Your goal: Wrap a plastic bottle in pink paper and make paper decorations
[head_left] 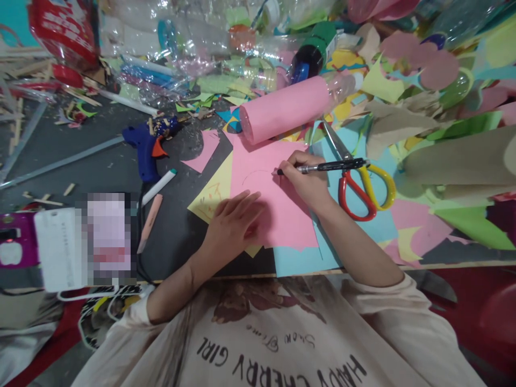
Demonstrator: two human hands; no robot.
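A black pen is pinched in my right hand, its tip on a sheet of pink paper. A thin curved line shows on the paper left of the tip. My left hand lies with fingers stretched over the left part of the sheet. Under the pink sheet, a yellow sheet with orange marks and a light blue sheet stick out. Beside my right wrist, scissors with one red and one yellow handle lie on blue paper, blades partly apart.
Beyond the paper lies a bottle wrapped in pink paper. A blue glue gun rests at left, above a white marker and a peach-coloured marker. Plastic bottles and paper scraps crowd the back and right.
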